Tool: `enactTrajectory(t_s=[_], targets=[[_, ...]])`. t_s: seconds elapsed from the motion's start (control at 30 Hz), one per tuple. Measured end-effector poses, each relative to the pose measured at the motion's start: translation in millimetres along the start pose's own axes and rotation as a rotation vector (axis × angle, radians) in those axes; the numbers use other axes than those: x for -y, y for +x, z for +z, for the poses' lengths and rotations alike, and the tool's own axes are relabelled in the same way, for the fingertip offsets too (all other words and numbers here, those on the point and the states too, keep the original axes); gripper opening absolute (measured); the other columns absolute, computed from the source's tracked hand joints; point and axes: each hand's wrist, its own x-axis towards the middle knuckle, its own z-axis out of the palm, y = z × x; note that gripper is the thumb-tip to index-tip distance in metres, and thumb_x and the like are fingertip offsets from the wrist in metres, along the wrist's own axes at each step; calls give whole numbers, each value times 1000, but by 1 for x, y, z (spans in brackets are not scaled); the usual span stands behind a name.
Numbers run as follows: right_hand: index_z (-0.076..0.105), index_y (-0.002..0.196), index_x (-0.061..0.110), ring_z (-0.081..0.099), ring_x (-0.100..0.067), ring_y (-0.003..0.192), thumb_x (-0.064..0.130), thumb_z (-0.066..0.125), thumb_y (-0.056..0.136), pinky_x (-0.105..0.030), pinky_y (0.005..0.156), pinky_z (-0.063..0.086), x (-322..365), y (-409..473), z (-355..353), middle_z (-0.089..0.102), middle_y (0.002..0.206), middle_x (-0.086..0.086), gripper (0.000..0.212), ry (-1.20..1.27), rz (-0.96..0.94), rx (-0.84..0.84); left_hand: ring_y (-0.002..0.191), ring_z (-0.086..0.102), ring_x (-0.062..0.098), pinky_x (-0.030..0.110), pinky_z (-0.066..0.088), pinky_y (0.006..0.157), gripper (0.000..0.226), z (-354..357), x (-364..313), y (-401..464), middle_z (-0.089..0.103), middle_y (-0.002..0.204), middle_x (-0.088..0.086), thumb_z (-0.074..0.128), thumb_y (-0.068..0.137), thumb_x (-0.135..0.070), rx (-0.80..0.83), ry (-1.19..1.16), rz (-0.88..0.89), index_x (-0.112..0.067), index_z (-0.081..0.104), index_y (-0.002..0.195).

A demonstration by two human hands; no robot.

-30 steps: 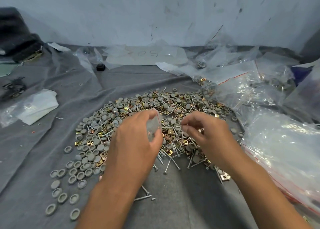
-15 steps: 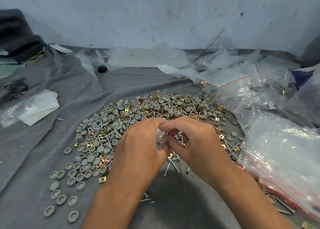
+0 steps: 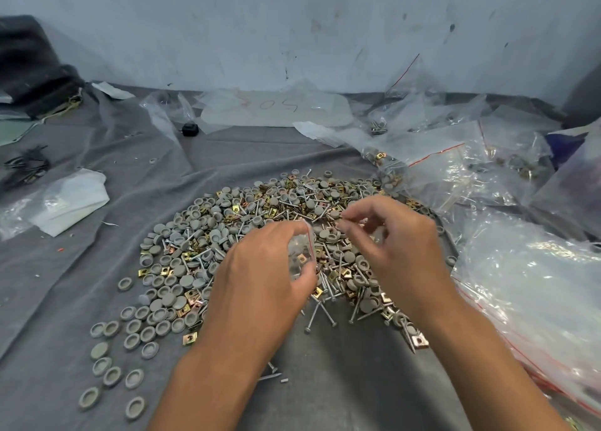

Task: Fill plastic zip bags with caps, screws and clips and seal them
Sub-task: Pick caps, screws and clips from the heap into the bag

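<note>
Flat bag (image 3: 276, 110) at the back reads roughly "50". Left hand (image 3: 260, 277) fingers pinch a small zip bag (image 3: 300, 251), clip inside, over the parts pile (image 3: 247, 235). Right hand (image 3: 395, 245) fingers curled, pinching something small, can't tell what.

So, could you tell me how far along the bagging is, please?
Done: filled zip bags lie piled on the right. In hand: the left hand holds a small zip bag while the right hand pinches something small. Left: a large pile of caps, screws and clips.
</note>
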Motion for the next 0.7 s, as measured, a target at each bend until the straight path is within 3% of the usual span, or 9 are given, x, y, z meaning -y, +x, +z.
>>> enactTrajectory(t_s=[0.1,0.17,0.33,0.43,0.53,0.63,0.7], targets=[[67,104,36,54,6,80,42,73,88,-21,69,46,-20,-2,3,65,97,22,18,-218,257,239,73,47,-2,20,42,71,41,0,-1,-1,40,78,-29,74,85,-36,-1,3,10,-38,61,124],[66,109,36,56,3,83,48,74,87,-21,67,44,-24,-5,15,66,100,20,26,-310,283,337,73,47,-1,21,43,71,41,0,-1,-1,39,77,-29,75,85,-36,2,3,16,-37,61,123],[67,111,33,64,-6,86,40,75,89,-31,75,56,-25,-1,28,69,97,16,24,-356,317,349,75,48,-3,22,46,71,40,-1,1,-1,42,78,-28,74,85,-37,9,-7,2,-37,60,123],[68,97,33,65,0,72,31,79,88,-24,67,57,-25,1,22,70,86,15,15,-114,391,279,76,45,-11,17,40,69,42,-1,2,0,41,79,-30,73,85,-38,5,-8,0,-38,59,125],[69,95,30,70,-2,76,25,79,86,-21,68,57,-15,7,9,74,85,8,14,286,406,132,75,49,-5,16,42,70,43,0,2,0,47,81,-25,74,85,-38,15,-4,-6,-37,60,126],[71,98,22,71,-8,80,18,80,86,-18,69,55,7,9,0,75,90,3,16,670,250,33,76,48,3,22,44,73,44,1,2,0,52,89,-23,76,85,-36,0,3,-6,-35,61,126],[71,98,20,71,-9,79,14,82,84,-17,69,54,22,5,3,74,89,2,19,738,123,61,78,46,5,25,41,71,42,0,1,1,53,89,-21,75,84,-37,-5,15,-12,-36,61,124]])
